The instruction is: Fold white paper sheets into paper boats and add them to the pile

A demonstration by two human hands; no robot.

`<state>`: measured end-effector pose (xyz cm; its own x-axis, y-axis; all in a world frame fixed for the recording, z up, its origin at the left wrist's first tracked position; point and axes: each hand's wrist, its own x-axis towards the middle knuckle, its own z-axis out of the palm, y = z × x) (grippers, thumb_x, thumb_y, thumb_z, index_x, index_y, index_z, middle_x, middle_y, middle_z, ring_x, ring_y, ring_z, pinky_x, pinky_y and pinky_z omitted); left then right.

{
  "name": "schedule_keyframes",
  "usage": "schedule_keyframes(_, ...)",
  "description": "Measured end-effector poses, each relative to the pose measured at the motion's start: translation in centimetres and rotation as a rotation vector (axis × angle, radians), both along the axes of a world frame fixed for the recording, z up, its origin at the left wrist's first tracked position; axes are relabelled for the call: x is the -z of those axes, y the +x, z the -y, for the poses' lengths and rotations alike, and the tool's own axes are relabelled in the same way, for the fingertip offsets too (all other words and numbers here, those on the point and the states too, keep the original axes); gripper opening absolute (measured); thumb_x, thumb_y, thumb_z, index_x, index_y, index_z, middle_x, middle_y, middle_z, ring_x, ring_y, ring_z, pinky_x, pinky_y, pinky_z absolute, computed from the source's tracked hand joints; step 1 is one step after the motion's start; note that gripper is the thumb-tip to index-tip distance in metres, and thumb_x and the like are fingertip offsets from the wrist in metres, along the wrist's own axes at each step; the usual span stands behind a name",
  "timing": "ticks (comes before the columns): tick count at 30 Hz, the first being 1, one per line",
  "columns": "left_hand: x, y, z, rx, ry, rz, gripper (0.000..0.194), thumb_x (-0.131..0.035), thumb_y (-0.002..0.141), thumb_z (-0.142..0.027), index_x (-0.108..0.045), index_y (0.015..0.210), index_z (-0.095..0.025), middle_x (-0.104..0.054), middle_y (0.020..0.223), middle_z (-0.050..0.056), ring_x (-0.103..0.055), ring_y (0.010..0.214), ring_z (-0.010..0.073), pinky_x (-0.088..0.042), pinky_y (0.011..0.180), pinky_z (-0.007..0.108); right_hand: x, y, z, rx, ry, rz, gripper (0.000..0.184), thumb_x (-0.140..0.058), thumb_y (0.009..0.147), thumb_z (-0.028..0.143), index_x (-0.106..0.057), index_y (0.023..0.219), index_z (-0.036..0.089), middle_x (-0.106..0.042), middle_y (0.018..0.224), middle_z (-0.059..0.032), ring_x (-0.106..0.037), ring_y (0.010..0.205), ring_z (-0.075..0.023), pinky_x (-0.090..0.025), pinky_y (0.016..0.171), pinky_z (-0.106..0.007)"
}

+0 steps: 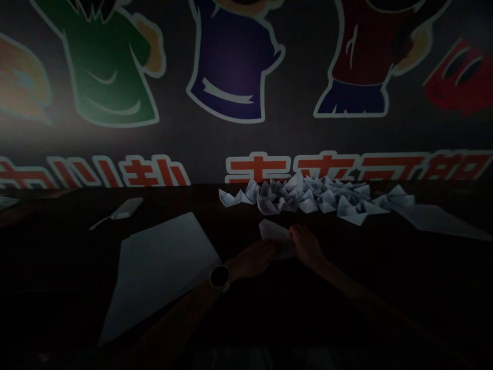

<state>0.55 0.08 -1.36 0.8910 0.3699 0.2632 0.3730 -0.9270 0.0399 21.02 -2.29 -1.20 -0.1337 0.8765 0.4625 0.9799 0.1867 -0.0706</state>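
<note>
At the far left of a dark table (pixel 54 246), a pale flat-bladed tool (pixel 122 209), perhaps a spatula or paper knife, lay apart from everything else, its thin handle pointing left. To its right and nearer the person, a large sheet of white paper (pixel 162 272) lay flat and unfolded at an angle, seemingly set out within easy reach.

Next, the person's left hand (pixel 252 259) reached in from the lower left, a round-faced wristwatch (pixel 220 276) on its wrist. Its fingers pointed right and met the near part of a small folded sheet of paper (pixel 273 231). The right hand (pixel 306 245) came in from the lower right, with its fingers angled up and left onto the same sheet. Both hands looked spread rather than clenched, close together, probably placed to press the paper against the table. The dim light hid whether any fingertips pinched it. The sheet lay between and partly beneath the hands, with its upper corner showing beyond them.

Behind the hands, a long cluster of folded paper boats (pixel 308 198) crowded the table's far edge, apparently gathered there out of the working area. Farther right, another flat sheet of paper (pixel 435 221) lay beside the end of the cluster. Above the table, a wall mural (pixel 231 67) showed cartoon figures in green, blue and red over red lettering.
</note>
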Motion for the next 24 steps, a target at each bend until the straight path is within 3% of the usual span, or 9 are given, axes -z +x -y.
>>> schedule_keyframes(5, 0.4, 0.0, -0.2, -0.007, 0.021, -0.012, 0.037, -0.031, 0.091, -0.021, -0.041, 0.126, -0.014, -0.046, 0.132, 0.011, -0.039, 0.124, 0.0202, -0.032, 0.103, 0.034, 1.8, -0.6, 1.2, -0.084, 0.203, 0.112, 0.045, -0.038, 0.087, 0.039, -0.044, 0.122, 0.012, -0.041, 0.133, -0.0181, -0.032, 0.125, -0.0306, -0.024, 0.099, -0.049)
schedule_keyframes(8, 0.4, 0.0, -0.2, -0.026, 0.003, -0.027, 0.039, -0.031, 0.091, -0.022, -0.038, 0.129, -0.015, -0.043, 0.135, 0.01, -0.036, 0.126, 0.0196, -0.03, 0.104, 0.034, 3.4, 0.7, 1.3, -0.069, 0.183, 0.151, 0.05, -0.035, 0.087, 0.039, -0.039, 0.129, 0.012, -0.028, 0.142, -0.0172, -0.019, 0.132, -0.031, -0.018, 0.102, -0.053)
schedule_keyframes(11, 0.2, 0.1, -0.2, -0.016, -0.018, -0.036, 0.043, -0.03, 0.091, -0.019, -0.031, 0.134, -0.017, -0.037, 0.14, 0.007, -0.031, 0.129, 0.0173, -0.027, 0.106, 0.032, 4.5, 3.1, 1.4, -0.039, 0.136, 0.131, 0.051, -0.032, 0.088, 0.041, -0.037, 0.132, 0.014, -0.021, 0.146, -0.0151, -0.013, 0.134, -0.03, -0.02, 0.103, -0.053)
schedule_keyframes(16, -0.2, 0.1, -0.1, -0.021, -0.054, -0.056, 0.045, -0.028, 0.09, -0.019, -0.029, 0.135, -0.019, -0.035, 0.141, 0.004, -0.028, 0.13, 0.0156, -0.025, 0.107, 0.031, 5.6, 7.0, 1.9, 0.052, 0.119, 0.083, 0.048, -0.027, 0.089, 0.03, -0.031, 0.135, 0.016, -0.024, 0.145, -0.0142, -0.016, 0.134, -0.0281, -0.024, 0.101, -0.053)
schedule_keyframes(20, -0.4, 0.1, 0.0, -0.017, -0.063, -0.037, 0.045, -0.029, 0.09, -0.018, -0.03, 0.134, -0.019, -0.035, 0.141, 0.003, -0.028, 0.13, 0.0152, -0.025, 0.107, 0.031, 4.8, 8.2, 2.8, 0.064, 0.154, 0.083, 0.056, -0.032, 0.084, 0.017, -0.024, 0.138, 0.014, -0.024, 0.145, -0.0142, -0.018, 0.133, -0.0289, -0.024, 0.102, -0.054)
schedule_keyframes(22, -0.4, 0.1, 0.1, -0.018, -0.072, -0.025, 0.045, -0.03, 0.09, -0.018, -0.031, 0.134, -0.02, -0.036, 0.141, 0.003, -0.03, 0.129, 0.0153, -0.026, 0.106, 0.03, 3.7, 7.7, 3.6, -0.004, 0.147, 0.087, 0.058, -0.036, 0.079, 0.011, -0.03, 0.136, 0.012, -0.028, 0.143, -0.015, -0.022, 0.131, -0.029, -0.025, 0.102, -0.051)
schedule_keyframes(24, -0.4, 0.1, 0.0, -0.022, -0.08, -0.02, 0.044, -0.029, 0.09, -0.019, -0.031, 0.134, -0.022, -0.037, 0.14, 0.003, -0.032, 0.128, 0.0156, -0.028, 0.105, 0.031, 2.6, 6.6, 4.5, -0.175, 0.078, 0.096, 0.051, -0.039, 0.079, 0.012, -0.042, 0.13, 0.015, -0.041, 0.134, -0.0124, -0.035, 0.124, -0.0265, -0.032, 0.1, -0.045)
